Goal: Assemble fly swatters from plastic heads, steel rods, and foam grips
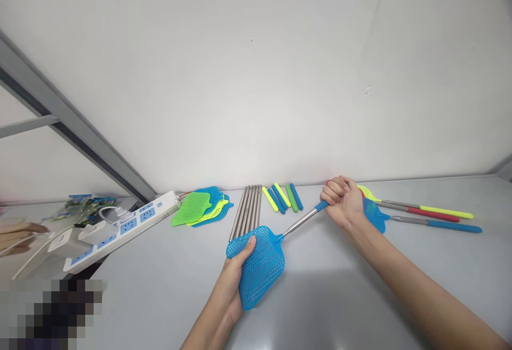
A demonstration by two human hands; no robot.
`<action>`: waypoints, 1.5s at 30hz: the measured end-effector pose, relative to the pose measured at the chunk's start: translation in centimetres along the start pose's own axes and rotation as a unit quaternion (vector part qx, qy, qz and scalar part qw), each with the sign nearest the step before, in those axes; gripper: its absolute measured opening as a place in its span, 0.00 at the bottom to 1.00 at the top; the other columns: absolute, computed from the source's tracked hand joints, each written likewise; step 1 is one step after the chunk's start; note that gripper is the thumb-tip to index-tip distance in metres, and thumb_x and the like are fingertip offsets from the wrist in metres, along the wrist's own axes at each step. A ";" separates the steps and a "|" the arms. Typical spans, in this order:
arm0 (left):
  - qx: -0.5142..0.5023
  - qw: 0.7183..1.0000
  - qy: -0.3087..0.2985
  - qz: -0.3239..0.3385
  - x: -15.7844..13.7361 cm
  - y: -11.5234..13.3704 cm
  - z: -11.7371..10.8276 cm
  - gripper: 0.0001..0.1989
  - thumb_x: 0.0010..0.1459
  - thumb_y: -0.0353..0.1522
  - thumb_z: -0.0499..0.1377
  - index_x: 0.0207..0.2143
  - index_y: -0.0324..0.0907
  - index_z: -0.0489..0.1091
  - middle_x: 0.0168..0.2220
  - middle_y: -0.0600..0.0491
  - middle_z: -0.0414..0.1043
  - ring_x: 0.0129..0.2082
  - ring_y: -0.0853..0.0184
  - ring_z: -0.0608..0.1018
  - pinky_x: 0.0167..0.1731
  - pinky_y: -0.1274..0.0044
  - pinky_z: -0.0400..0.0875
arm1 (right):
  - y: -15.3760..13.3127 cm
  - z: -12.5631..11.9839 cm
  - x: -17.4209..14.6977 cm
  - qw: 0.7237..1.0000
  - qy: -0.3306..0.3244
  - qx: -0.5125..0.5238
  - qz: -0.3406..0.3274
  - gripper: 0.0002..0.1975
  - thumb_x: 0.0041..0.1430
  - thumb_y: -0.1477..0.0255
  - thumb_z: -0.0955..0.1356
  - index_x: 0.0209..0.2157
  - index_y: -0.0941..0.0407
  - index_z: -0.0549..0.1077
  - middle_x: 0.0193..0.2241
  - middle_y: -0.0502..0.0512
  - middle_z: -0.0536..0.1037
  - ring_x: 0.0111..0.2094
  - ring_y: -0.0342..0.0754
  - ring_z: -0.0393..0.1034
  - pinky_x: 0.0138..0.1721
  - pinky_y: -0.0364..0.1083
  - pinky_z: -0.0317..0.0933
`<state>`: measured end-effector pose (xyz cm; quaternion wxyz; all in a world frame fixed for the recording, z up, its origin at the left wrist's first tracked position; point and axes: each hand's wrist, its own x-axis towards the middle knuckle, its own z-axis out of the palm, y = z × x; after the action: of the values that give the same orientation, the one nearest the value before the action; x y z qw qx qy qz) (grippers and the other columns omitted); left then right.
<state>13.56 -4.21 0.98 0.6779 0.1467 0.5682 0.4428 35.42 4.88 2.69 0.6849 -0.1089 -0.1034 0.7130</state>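
A blue fly swatter [262, 267] with a perforated head and a metal rod is held between my two hands above the table. My left hand [236, 272] grips the side of its head, thumb on top. The fingers of my right hand [342, 200] are wrapped round its blue handle [321, 206] at the far end of the rod. Behind the swatter head lie several metal rods [248, 208] side by side. Next to them are several loose handle sleeves [282, 198] in yellow, blue and green. Loose swatter heads [192, 210] in green, yellow and blue are piled to the left.
Swatters with yellow, red and blue handles [454, 226] lie at the right, partly behind my right hand. A white power strip [160, 208] with plugs and cables runs along the left. Another person's hand [20, 235] shows at the left edge near plastic packets [86, 208]. A wall rises behind.
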 end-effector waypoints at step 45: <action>0.698 0.453 -0.079 0.549 -3.5 -3.9 4.4 0.20 0.57 0.33 0.44 0.53 0.46 0.50 0.47 0.50 0.63 0.47 0.65 0.64 0.47 0.67 0.52 | 1.2 -3.9 -9.4 0.964 0.229 0.120 -0.064 0.10 0.41 0.78 0.58 0.18 0.56 0.46 0.14 0.44 0.50 0.15 0.38 0.46 0.16 0.39 0.49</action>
<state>19.30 -7.78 1.89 0.0068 0.8865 0.4323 0.1649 35.82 -4.58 -1.24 0.7425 -0.1796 0.1359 0.6309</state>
